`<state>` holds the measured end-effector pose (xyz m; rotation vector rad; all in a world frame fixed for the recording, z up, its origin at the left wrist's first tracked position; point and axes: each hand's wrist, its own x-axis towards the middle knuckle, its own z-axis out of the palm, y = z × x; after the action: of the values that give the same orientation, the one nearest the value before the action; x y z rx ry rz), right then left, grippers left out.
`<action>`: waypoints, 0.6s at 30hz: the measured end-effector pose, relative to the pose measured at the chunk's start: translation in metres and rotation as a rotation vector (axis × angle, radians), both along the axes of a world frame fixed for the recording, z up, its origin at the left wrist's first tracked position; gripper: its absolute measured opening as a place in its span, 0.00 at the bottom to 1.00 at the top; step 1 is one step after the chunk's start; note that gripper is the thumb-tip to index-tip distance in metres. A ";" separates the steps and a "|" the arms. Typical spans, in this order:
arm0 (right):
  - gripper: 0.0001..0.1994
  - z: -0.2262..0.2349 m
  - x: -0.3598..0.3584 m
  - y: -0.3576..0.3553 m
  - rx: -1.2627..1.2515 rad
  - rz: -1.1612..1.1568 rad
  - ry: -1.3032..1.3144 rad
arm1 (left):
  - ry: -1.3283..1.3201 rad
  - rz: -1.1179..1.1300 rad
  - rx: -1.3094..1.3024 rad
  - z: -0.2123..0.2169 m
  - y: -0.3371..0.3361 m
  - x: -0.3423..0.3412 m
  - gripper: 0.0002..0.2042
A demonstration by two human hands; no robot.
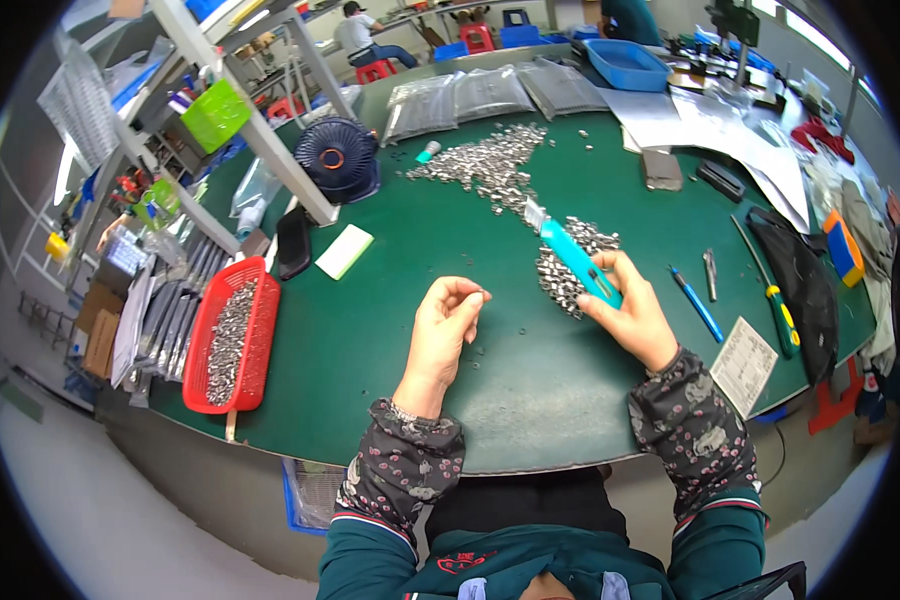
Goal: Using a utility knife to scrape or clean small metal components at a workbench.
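My right hand grips a long teal-handled tool with a pale, flat, ridged end; its exact kind I cannot make out. The tool lies over a small heap of shiny metal parts, its tip toward a larger spread of the same parts. Nearer the middle, my left hand is closed in a pinch, thumb against forefinger just above the green table. Whatever small thing may be between those fingertips is too small to name. A few tiny rings lie on the surface around this hand.
At left stand a red basket of small metal parts, a black phone, a pale green pad and a dark fan. Right lie a blue pen, a screwdriver and a card. Clear bags line the back.
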<state>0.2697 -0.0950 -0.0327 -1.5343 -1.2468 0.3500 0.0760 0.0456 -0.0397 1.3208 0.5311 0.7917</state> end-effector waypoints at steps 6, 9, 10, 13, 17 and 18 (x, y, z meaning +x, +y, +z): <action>0.17 0.002 -0.014 -0.002 -0.012 0.055 -0.341 | -0.217 0.019 -0.233 -0.013 0.023 -0.016 0.05; 0.15 0.003 -0.016 -0.002 -0.024 0.085 -0.341 | -0.242 -0.018 -0.286 -0.013 0.025 -0.013 0.07; 0.15 0.002 -0.016 -0.001 -0.036 0.122 -0.352 | -0.259 -0.096 -0.310 -0.016 0.027 -0.014 0.07; 0.15 0.001 -0.017 0.000 -0.061 0.163 -0.377 | -0.249 -0.171 -0.317 -0.017 0.027 -0.012 0.07; 0.14 -0.002 -0.018 0.000 -0.072 0.171 -0.379 | -0.191 -0.123 -0.298 -0.014 0.023 -0.009 0.07; 0.14 -0.002 -0.018 -0.001 -0.072 0.169 -0.383 | -0.191 -0.125 -0.298 -0.013 0.022 -0.009 0.07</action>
<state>0.2519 -0.0956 -0.0345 -1.6099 -1.6844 0.2163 0.0670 0.0674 -0.0528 0.9818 0.3925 0.6964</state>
